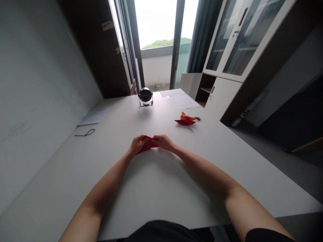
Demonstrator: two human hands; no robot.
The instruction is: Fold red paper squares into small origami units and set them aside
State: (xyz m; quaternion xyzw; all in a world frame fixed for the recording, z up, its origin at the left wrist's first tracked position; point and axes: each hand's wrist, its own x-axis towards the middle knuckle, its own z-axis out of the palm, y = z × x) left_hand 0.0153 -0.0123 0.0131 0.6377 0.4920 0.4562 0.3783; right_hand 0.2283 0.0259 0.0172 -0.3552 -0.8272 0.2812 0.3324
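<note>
A folded sheet of red paper (147, 145) is held between my two hands, close to the tabletop. Its left side is pinched by my left hand (137, 144), thumb on top and fingers curled beneath. My right hand (163, 142) grips the right side, the thumb and fingertips pressed together on it. Parts of the paper are covered by my fingers. Beyond my right hand lie folded red and orange paper pieces (186, 119), grouped together on the table.
On the white table (161, 188) stand a round black-and-silver device (145, 96), loose printed sheets (183, 99) at the far edge, a stack of papers (93, 116) and a black cable tie (87, 133) on the left. A cabinet (224, 97) is beyond the right edge.
</note>
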